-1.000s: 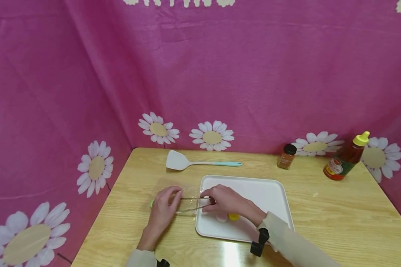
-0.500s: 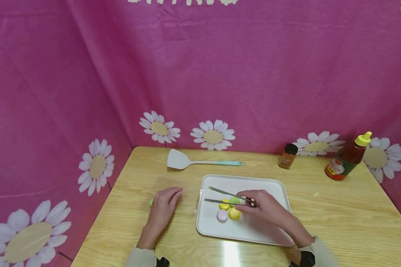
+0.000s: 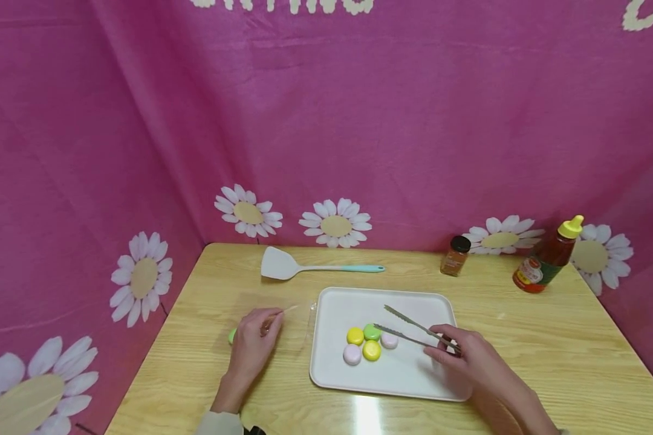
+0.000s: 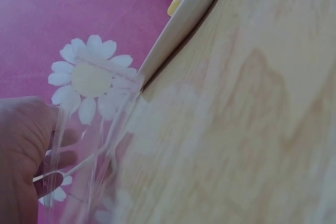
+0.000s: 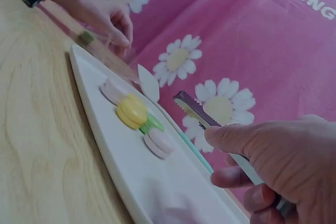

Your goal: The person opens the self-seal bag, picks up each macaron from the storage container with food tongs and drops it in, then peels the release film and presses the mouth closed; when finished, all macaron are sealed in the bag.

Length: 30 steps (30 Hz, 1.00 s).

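My left hand point(image 3: 252, 338) pinches the rim of a clear plastic bag point(image 4: 94, 156) on the table, left of the white tray point(image 3: 424, 377). A green piece point(image 3: 231, 336) shows just left of that hand, mostly hidden by it. Over the right part of the tray, my right hand point(image 3: 470, 353) grips metal tongs point(image 3: 405, 336). Their serrated arms are spread, with nothing between them, and point left. On the tray lie a cluster of macarons: two yellow point(image 3: 372, 350), one green point(image 3: 372, 331) and two lavender, one point(image 3: 352, 354) at the front left and another point(image 3: 389, 341) at the right.
A white spatula point(image 3: 280, 264) with a turquoise handle lies behind the tray. At the back right stand a spice jar point(image 3: 454, 257) with a black lid and a red sauce bottle point(image 3: 544, 264) with a yellow cap. Pink flowered cloth point(image 3: 326, 121) hangs behind the table.
My right hand has drawn the tongs from the bag's mouth rightward across the tray, uncovering the macarons. My left hand stays at the bag. The head view has shifted slightly.
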### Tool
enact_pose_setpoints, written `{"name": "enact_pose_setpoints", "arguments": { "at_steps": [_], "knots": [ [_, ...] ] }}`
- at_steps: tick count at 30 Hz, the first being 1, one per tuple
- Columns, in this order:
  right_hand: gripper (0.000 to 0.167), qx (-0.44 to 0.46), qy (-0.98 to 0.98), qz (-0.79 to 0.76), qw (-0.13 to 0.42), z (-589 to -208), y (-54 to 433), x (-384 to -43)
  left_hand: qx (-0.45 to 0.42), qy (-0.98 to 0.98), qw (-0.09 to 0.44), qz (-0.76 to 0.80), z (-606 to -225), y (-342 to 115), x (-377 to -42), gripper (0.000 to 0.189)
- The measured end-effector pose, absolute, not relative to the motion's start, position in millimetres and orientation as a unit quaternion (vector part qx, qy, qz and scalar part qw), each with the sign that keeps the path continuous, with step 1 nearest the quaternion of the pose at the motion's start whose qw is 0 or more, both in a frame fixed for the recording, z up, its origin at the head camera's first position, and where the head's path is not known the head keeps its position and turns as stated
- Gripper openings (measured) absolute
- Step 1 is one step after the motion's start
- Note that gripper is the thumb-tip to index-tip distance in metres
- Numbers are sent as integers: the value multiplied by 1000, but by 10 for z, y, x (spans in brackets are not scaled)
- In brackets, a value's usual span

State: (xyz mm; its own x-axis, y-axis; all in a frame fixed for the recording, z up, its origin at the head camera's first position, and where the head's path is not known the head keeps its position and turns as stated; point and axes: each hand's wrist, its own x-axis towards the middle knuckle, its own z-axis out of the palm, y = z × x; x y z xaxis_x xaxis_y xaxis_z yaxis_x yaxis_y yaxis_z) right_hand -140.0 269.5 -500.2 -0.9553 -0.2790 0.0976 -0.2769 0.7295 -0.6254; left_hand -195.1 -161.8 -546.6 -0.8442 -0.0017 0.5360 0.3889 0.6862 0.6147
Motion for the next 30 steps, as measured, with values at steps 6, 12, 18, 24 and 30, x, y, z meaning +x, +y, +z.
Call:
{"name": "enact_pose_setpoints", "arguments": {
  "at_steps": [6, 12, 18, 24, 30],
  "knots": [
    [40, -108, 939, -321, 53, -5025, 2818, -1261, -106, -878, 247, -396, -5459, -1599, -1941, 9],
    [42, -115, 948, -287, 72, -5066, 2831, -1222, -93, -880, 240, -398, -5466, -1603, -1928, 8],
    [35, -119, 958, -252, 66, -5065, 2848, -1222, -94, -881, 231, -402, -5474, -1608, -1955, 8],
    [36, -120, 959, -250, 64, -5067, 2886, -1226, -96, -882, 229, -401, -5479, -1606, -1955, 8],
    [43, -87, 960, -252, 90, -5085, 2876, -1229, -125, -869, 248, -410, -5492, -1627, -1955, 10]
  ]
}}
